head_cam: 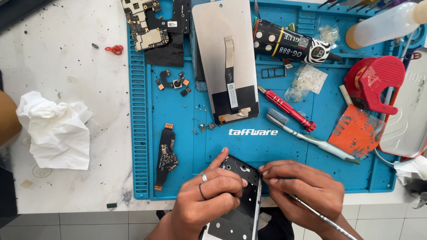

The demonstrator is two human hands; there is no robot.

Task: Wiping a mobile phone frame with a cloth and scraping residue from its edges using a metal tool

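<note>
My left hand (pixel 204 195) grips a bare phone frame (pixel 238 218), black inside with a silver edge, at the near edge of the blue work mat (pixel 320 164). My right hand (pixel 302 189) pinches a thin metal tool (pixel 324 218) whose tip meets the frame's upper right corner. The tool's shaft runs back under my right wrist. Further up the mat lies a detached phone screen (pixel 224 31), face down, with a flex ribbon along its middle.
On the mat: a red screwdriver (pixel 287 108), a toothbrush (pixel 311 138), a black glue tube (pixel 293 44), a circuit board (pixel 147 26), a flex board (pixel 165 155), loose screws (pixel 200 126). Crumpled tissue (pixel 55 129) lies left on the white table; a red tape dispenser (pixel 376 82) stands right.
</note>
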